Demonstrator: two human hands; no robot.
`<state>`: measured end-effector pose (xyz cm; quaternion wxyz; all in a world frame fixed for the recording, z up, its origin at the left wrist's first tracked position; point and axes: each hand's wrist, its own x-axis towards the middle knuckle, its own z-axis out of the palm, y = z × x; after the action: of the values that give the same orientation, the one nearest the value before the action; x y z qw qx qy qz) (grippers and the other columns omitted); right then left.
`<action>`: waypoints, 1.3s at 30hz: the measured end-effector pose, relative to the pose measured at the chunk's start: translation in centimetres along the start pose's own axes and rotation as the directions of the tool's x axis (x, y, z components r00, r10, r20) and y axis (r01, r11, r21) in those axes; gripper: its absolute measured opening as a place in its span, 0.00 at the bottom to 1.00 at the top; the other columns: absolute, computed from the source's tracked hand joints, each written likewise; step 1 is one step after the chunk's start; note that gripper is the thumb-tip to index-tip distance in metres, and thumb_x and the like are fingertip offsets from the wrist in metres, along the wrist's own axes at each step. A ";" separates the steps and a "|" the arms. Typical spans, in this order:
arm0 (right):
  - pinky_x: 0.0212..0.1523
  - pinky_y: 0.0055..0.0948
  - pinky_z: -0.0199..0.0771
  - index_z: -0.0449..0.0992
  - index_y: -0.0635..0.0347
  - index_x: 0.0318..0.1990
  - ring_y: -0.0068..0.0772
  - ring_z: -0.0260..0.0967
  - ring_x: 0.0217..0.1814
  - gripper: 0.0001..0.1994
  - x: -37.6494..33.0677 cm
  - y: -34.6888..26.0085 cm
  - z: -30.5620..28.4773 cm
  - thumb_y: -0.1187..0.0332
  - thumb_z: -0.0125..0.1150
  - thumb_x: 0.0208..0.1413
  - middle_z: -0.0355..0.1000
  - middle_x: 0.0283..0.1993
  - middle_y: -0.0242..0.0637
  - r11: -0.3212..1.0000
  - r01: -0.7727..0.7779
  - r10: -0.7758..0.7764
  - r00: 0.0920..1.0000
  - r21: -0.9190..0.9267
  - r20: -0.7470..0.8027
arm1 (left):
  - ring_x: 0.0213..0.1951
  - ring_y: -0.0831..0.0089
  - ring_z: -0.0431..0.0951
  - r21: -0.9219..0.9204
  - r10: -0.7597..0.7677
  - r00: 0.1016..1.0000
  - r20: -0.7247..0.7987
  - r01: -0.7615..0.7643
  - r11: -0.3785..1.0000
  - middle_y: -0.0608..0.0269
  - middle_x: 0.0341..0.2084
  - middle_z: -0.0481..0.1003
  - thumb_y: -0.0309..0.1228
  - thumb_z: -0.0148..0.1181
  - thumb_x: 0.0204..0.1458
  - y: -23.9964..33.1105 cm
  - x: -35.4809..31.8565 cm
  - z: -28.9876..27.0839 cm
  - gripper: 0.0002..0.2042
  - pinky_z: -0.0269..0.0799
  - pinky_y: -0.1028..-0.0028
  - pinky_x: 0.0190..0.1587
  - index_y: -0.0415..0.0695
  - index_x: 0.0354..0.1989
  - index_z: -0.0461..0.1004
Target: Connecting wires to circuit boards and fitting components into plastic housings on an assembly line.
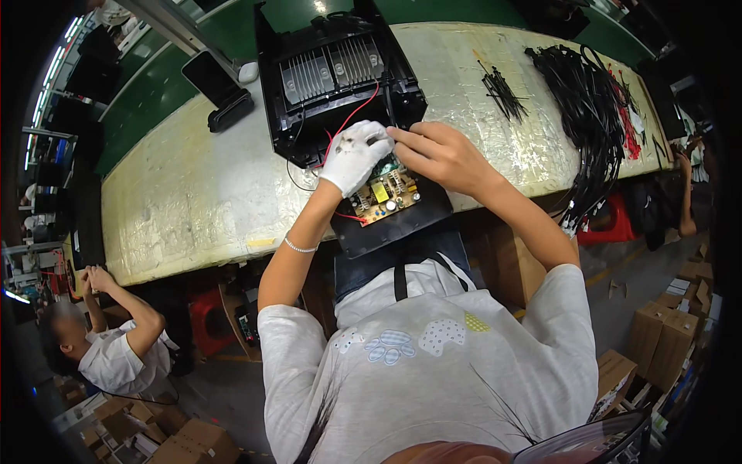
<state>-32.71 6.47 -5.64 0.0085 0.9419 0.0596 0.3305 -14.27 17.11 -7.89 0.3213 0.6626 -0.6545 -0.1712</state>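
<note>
Black housing (pixel 340 97) sat on the counter (pixel 209 178) straight ahead of the person, its far end leaning a little leftward, with two finned heat sinks (pixel 308 77) in its farther half. A flat black plate (pixel 394 233) reached from its near end toward the person's body. Both hands met over that junction, beyond the plate's near part: the gloved left hand (pixel 354 158) covered the far left of the circuit board (pixel 386 199), and so was nearer to it than the bare right hand (pixel 447 158), which came in from the right. The board lay on the plate, below the hands and toward the body; its visible part slanted, right end farther off. Beside the glove, a thin red wire (pixel 371 99) curved down from the heat sinks. Both hands had bent fingers, fingertips close together; whether they gripped anything could not be told.
</note>
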 end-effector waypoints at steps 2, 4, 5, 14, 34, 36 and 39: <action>0.42 0.32 0.75 0.74 0.64 0.38 0.36 0.71 0.41 0.11 -0.6 0.8 0.2 0.74 0.60 0.44 0.74 0.55 0.38 1.000 -0.024 0.024 1.000 0.010 0.011 | 0.41 0.64 0.76 0.033 0.065 0.997 0.044 -0.066 0.997 0.61 0.34 0.75 0.32 0.56 0.53 -0.3 -0.7 -1.1 0.08 0.71 0.69 0.44 0.42 0.34 0.77; 0.40 0.31 0.74 0.74 0.64 0.37 0.33 0.69 0.38 0.10 -1.3 1.1 0.7 0.75 0.59 0.44 0.74 0.56 0.38 0.998 -0.067 0.067 0.997 0.020 0.023 | 0.39 0.68 0.76 -0.346 -0.258 0.957 0.132 0.289 0.893 0.62 0.31 0.74 0.32 0.58 0.54 1.3 -0.7 -2.1 0.08 0.71 0.72 0.42 0.39 0.33 0.76; 0.40 0.31 0.74 0.74 0.64 0.37 0.33 0.69 0.38 0.10 -1.4 1.0 0.9 0.75 0.59 0.44 0.74 0.56 0.38 0.997 -0.069 0.069 0.997 0.022 0.021 | 0.39 0.68 0.76 -0.344 -0.259 0.956 0.134 0.290 0.893 0.62 0.31 0.74 0.32 0.58 0.54 1.9 -0.6 -2.4 0.08 0.71 0.72 0.42 0.39 0.33 0.76; 0.33 0.33 0.72 0.77 0.65 0.39 0.41 0.72 0.32 0.10 -3.4 -1.2 2.6 0.79 0.65 0.48 0.70 0.37 0.44 0.774 -0.508 0.581 0.807 0.377 -0.106 | 0.35 0.60 0.77 -0.031 0.340 0.917 -0.208 -0.353 0.935 0.58 0.32 0.76 0.21 0.63 0.48 2.4 1.8 1.5 0.06 0.75 0.67 0.38 0.41 0.35 0.75; 0.29 0.21 0.70 0.80 0.65 0.37 0.26 0.71 0.31 0.05 -4.3 0.4 1.9 0.79 0.64 0.52 0.74 0.36 0.37 0.619 -0.562 0.686 0.728 0.549 -0.028 | 0.37 0.58 0.76 0.317 0.402 0.914 -0.060 -0.365 0.876 0.58 0.38 0.76 0.18 0.59 0.40 3.0 -0.3 0.1 0.19 0.75 0.66 0.37 0.41 0.45 0.73; 0.30 0.22 0.70 0.80 0.65 0.37 0.27 0.72 0.32 0.05 -4.3 0.4 1.9 0.79 0.65 0.52 0.74 0.36 0.38 0.629 -0.554 0.676 0.736 0.545 -0.034 | 0.37 0.58 0.76 0.319 0.403 0.912 -0.070 -0.363 0.876 0.58 0.38 0.76 0.18 0.59 0.40 3.0 -0.4 0.2 0.19 0.75 0.66 0.37 0.41 0.45 0.73; 0.31 0.24 0.71 0.80 0.65 0.37 0.30 0.72 0.33 0.05 -4.4 0.7 2.0 0.79 0.65 0.51 0.74 0.36 0.38 0.665 -0.529 0.646 0.761 0.527 -0.052 | 0.37 0.58 0.76 0.319 0.402 0.911 -0.091 -0.356 0.878 0.57 0.37 0.76 0.18 0.59 0.40 3.1 -0.6 0.3 0.19 0.75 0.66 0.37 0.41 0.44 0.73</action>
<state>-34.79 5.34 -9.94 -0.3410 0.8347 -0.1688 0.3981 -16.84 17.80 -6.21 0.2956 0.5729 -0.7630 0.0469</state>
